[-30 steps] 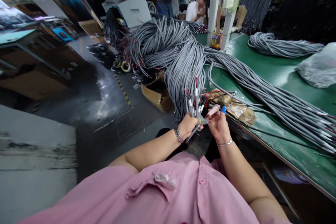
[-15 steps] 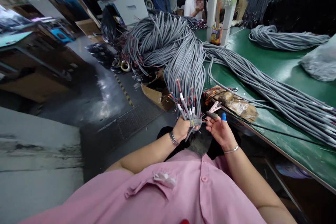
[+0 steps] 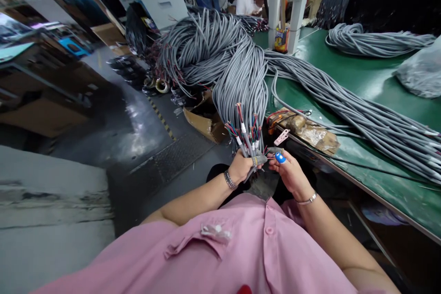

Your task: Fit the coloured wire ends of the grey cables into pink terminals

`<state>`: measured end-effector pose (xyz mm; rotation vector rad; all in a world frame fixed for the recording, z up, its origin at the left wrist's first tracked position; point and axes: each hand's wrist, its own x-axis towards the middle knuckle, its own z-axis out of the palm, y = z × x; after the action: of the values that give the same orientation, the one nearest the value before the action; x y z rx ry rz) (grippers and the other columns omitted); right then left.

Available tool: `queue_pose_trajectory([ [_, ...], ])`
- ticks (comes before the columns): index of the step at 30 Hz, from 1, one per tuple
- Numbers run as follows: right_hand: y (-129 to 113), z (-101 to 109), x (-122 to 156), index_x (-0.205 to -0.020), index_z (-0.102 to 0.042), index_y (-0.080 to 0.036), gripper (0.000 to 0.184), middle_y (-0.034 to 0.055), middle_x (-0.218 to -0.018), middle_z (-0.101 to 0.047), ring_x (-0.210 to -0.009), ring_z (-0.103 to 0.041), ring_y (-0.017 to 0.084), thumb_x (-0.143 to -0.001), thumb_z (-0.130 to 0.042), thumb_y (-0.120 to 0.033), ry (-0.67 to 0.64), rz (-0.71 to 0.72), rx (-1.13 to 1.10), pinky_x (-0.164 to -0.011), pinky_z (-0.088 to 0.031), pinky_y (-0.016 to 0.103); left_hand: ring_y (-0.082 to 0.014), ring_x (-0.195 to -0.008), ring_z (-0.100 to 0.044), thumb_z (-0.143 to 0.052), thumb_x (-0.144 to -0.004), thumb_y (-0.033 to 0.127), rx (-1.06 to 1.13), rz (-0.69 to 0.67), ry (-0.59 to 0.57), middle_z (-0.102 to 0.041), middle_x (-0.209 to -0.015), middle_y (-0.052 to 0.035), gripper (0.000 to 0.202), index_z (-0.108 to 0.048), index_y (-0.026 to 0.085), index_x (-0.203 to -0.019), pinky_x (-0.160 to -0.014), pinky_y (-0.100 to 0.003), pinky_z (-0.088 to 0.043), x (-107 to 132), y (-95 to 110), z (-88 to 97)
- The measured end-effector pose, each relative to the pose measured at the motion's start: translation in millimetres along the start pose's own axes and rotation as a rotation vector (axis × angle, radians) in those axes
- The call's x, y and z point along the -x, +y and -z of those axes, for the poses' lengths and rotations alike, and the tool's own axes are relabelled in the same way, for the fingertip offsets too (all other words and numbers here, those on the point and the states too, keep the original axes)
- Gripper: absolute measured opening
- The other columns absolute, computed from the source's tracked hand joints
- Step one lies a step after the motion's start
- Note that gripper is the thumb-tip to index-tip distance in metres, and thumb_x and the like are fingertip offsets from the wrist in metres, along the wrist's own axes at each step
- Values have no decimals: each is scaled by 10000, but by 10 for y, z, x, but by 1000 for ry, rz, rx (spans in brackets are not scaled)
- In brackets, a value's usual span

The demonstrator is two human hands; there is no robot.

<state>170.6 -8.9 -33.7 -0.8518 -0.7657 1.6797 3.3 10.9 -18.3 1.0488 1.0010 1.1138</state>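
Observation:
My left hand (image 3: 242, 166) is closed around a fan of grey cable ends (image 3: 245, 134) with white sleeves and coloured stripped wires sticking up. My right hand (image 3: 288, 171), with a blue cap on one fingertip, pinches a small pink tool (image 3: 280, 138) close beside those cable ends. The ends belong to a thick bundle of grey cables (image 3: 241, 78) that hangs off the edge of the green table (image 3: 365, 82) in front of me.
More grey cables (image 3: 361, 119) run across the table to the right, and a coil (image 3: 372, 42) lies at the back. A taped brown pad (image 3: 306, 131) sits at the table edge. A cardboard box (image 3: 205, 121) stands on the floor. A person sits beyond white posts (image 3: 275, 4).
Both hands have dropped slightly and the right hand has closed in on the cable ends, its blue-capped finger curling down. The view has tilted a little lower.

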Motion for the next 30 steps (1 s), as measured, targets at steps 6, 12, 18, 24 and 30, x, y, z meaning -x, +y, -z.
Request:
queue_pose_trajectory([
  [6, -106, 67, -118, -911, -729, -187, 255, 10, -787, -675, -573, -522, 67, -718, -791, -342, -106, -139, -14, -591, -493, 230, -109, -468, -533, -796, -622, 278, -46, -1, -54, -580, -491, -6, 244, -622, 123, -549, -509, -245, -417, 11, -24, 43],
  [12, -173, 57, -226, -799, -729, -158, 253, -8, -649, -660, -536, -543, 73, -658, -832, -341, -155, -193, 77, -560, -464, 226, -92, -460, -511, -811, -618, 297, -114, -2, -127, -584, -504, 4, 264, -623, 121, -563, -506, -236, -408, 31, 36, 66],
  [18, -144, 47, -262, -782, -731, -162, 253, 21, -728, -725, -654, -652, 129, -650, -839, -349, -219, -173, 94, -698, -513, 282, -101, -500, -544, -831, -604, 290, -150, 58, -249, -614, -555, -5, 251, -649, 117, -614, -540, -246, -450, 17, 56, 170],
  [24, -132, -21, -322, -773, -724, -158, 277, 25, -699, -722, -599, -653, 147, -645, -838, -376, -272, -179, 131, -648, -521, 298, -102, -484, -538, -848, -570, 265, -141, 117, -263, -620, -566, -8, 260, -653, 112, -649, -496, -240, -451, 0, 6, 158],
  [30, -64, -28, -280, -787, -710, -168, 265, 33, -739, -722, -607, -647, 140, -724, -774, -417, -160, -76, 48, -643, -515, 294, -94, -514, -541, -852, -526, 209, 35, 100, -118, -637, -646, 2, 284, -669, 119, -724, -468, -219, -440, 15, 22, -1],
])
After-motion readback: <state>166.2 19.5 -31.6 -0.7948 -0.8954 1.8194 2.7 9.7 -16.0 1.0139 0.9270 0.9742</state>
